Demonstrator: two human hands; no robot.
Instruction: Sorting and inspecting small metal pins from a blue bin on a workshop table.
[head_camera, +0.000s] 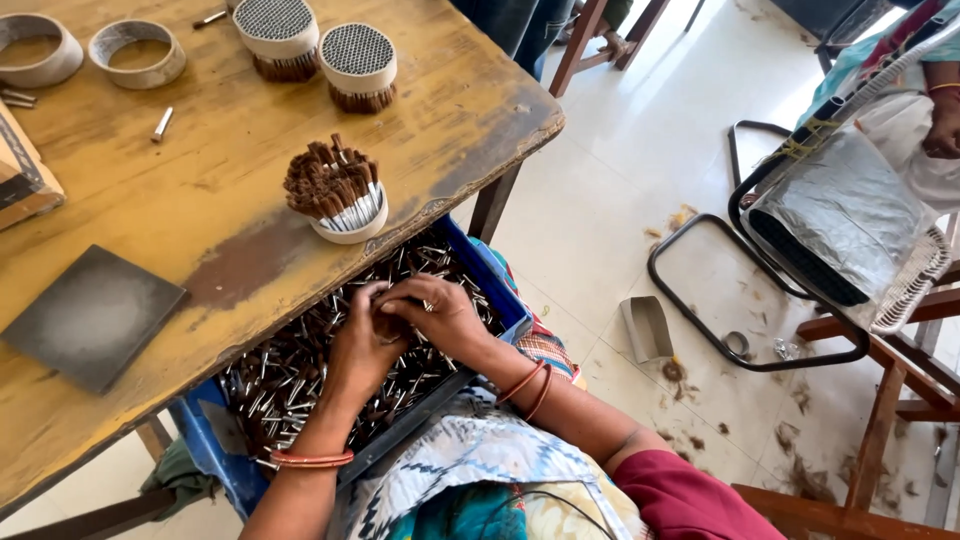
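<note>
Both hands meet over a blue tray (215, 450) on my lap, filled with several loose small brown-and-silver sticks (290, 375). My left hand (360, 345) and my right hand (440, 315) press together, fingers curled around a small bunch of these sticks. On the yellow wooden table (200, 200) near its edge stands a white ring (350, 225) packed with upright sticks (330, 180), just beyond my hands.
Two full round bundles (275, 35) (358, 65) and two hollow rings (135, 50) (35, 45) sit at the table's far side. A dark grey slab (90, 315) lies at left. A chair with a silver cushion (840, 220) and another person's hand (945, 125) are at right.
</note>
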